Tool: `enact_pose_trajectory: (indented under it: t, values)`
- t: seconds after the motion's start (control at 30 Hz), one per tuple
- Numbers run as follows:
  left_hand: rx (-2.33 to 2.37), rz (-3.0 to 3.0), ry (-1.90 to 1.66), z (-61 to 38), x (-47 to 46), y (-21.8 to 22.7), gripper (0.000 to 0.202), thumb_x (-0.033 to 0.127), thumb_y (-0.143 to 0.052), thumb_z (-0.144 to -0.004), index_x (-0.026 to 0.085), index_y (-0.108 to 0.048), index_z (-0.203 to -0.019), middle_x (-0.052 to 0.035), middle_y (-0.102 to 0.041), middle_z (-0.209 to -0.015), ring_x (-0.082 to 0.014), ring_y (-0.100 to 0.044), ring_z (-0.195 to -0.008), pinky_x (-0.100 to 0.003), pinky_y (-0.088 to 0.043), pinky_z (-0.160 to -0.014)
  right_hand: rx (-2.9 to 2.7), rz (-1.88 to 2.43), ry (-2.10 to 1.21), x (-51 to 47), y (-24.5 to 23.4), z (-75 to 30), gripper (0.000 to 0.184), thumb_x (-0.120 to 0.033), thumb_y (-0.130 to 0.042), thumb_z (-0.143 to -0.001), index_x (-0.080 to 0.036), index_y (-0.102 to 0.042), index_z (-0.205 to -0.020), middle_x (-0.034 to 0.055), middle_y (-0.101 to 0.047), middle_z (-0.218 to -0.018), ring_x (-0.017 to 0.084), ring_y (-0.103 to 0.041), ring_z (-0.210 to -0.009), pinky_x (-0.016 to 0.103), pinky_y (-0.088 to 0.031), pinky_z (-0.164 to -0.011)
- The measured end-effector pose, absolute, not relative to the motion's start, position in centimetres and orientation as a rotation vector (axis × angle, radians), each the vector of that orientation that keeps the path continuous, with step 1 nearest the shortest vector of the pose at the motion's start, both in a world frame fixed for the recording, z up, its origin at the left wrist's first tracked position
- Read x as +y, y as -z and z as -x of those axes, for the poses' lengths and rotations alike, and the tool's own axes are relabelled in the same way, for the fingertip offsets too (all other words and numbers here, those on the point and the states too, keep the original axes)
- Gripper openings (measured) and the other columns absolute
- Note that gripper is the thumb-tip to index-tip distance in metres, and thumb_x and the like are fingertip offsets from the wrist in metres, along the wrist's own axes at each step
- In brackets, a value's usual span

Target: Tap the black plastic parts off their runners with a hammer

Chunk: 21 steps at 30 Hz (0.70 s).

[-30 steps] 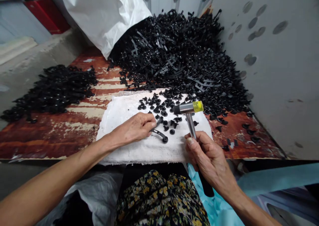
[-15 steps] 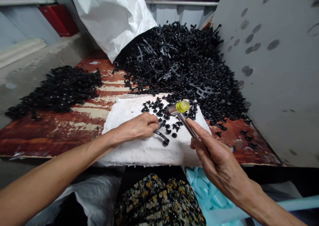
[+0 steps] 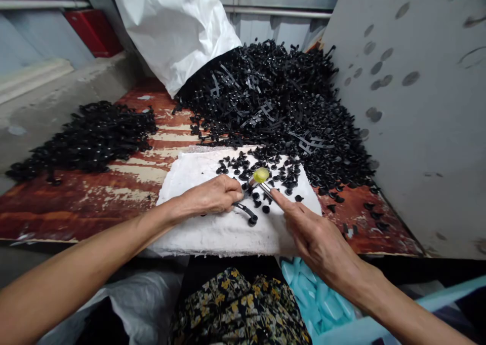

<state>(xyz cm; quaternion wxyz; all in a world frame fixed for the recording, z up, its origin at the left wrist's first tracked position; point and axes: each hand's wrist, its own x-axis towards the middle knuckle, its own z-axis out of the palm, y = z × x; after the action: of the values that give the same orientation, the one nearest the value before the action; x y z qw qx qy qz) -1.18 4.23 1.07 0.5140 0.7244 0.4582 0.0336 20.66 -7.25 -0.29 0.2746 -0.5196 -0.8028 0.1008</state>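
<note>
My left hand rests curled on a white folded cloth pad, gripping the end of a black plastic strip with a round stud at its far end. Several loose black studs lie scattered across the pad just beyond that hand. My right hand grips a small mallet with a metal head and a yellow face. The mallet head hangs over the studs, close to my left fingertips, and my fingers hide most of its handle.
A huge heap of black plastic pieces spills from a white sack on a worn red board. A smaller black heap lies to the left. A grey dented metal sheet stands at the right.
The mallet has swung down and left, toward my left hand, with its yellow face turned upward. My left hand stays on the strip.
</note>
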Motion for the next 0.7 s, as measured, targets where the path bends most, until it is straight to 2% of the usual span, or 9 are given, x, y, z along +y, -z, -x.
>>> enact_pose_trajectory:
  t: [0.17,0.27,0.33,0.4,0.57,0.63,0.7]
  values:
    - [1.133,-1.733,-0.043,1.0,4.1,-1.0,0.022,0.029,-0.049,-0.078,0.019,-0.047,-0.059,0.0055,-0.045,-0.045,-0.0065,-0.032,-0.035,-0.020,-0.021,-0.035,-1.986,1.305,-0.252,-7.4,0.5,-20.5,0.067,-0.005,-0.038,-0.091,-0.029,-0.026,-0.153,0.0103,-0.068,-0.102,0.017,-0.065,-0.073,0.032,-0.057,-0.072]
    - [1.149,-1.739,-0.061,0.9,4.0,-1.1,0.022,0.026,-0.050,-0.077,0.019,-0.046,-0.057,0.0060,-0.044,-0.044,-0.0062,-0.032,-0.035,-0.019,-0.020,-0.036,-2.109,1.327,-0.318,-7.4,0.6,-20.4,0.062,-0.006,-0.039,-0.089,-0.024,-0.040,-0.148,0.0101,-0.069,-0.092,0.020,-0.067,-0.074,0.034,-0.058,-0.069]
    - [1.140,-1.737,-0.073,0.9,4.1,-1.1,0.022,0.026,-0.051,-0.077,0.019,-0.046,-0.057,0.0061,-0.043,-0.044,-0.0061,-0.031,-0.035,-0.019,-0.020,-0.037,-2.068,1.342,-0.347,-7.4,0.7,-20.4,0.061,-0.008,-0.039,-0.090,-0.023,-0.039,-0.149,0.0102,-0.070,-0.090,0.022,-0.067,-0.078,0.035,-0.058,-0.072]
    - [1.134,-1.735,-0.069,0.8,4.1,-1.0,0.023,0.027,-0.051,-0.078,0.018,-0.048,-0.057,0.0059,-0.043,-0.043,-0.0063,-0.031,-0.035,-0.020,-0.020,-0.037,-1.978,1.368,-0.348,-7.3,0.7,-20.5,0.061,-0.009,-0.040,-0.091,-0.022,-0.036,-0.150,0.0105,-0.070,-0.091,0.022,-0.068,-0.081,0.034,-0.057,-0.073]
    - [1.139,-1.744,-0.106,0.6,3.5,-1.4,0.023,0.028,-0.050,-0.078,0.019,-0.047,-0.057,0.0051,-0.045,-0.044,-0.0076,-0.032,-0.038,-0.022,-0.022,-0.040,-1.955,1.403,-0.543,-7.1,0.6,-20.6,0.049,-0.019,-0.041,-0.092,-0.024,-0.053,-0.140,0.0104,-0.071,-0.102,0.023,-0.069,-0.089,0.035,-0.056,-0.078]
    - [1.160,-1.764,-0.151,1.2,3.6,-2.0,0.023,0.029,-0.048,-0.080,0.018,-0.049,-0.060,0.0044,-0.047,-0.047,-0.0080,-0.034,-0.041,-0.022,-0.024,-0.042,-1.710,1.442,-0.583,-7.1,0.9,-20.6,0.046,-0.027,-0.044,-0.094,-0.025,-0.053,-0.139,0.0067,-0.070,-0.086,0.019,-0.067,-0.073,0.030,-0.056,-0.068]
    - [1.229,-1.787,-0.220,2.9,4.6,-2.9,0.020,0.028,-0.047,-0.082,0.018,-0.051,-0.065,0.0039,-0.050,-0.052,-0.0087,-0.038,-0.045,-0.022,-0.027,-0.046,-1.411,1.500,-0.684,-7.2,1.4,-20.5,0.046,-0.036,-0.048,-0.094,-0.028,-0.052,-0.139,0.0002,-0.062,-0.067,0.013,-0.057,-0.052,0.023,-0.050,-0.049]
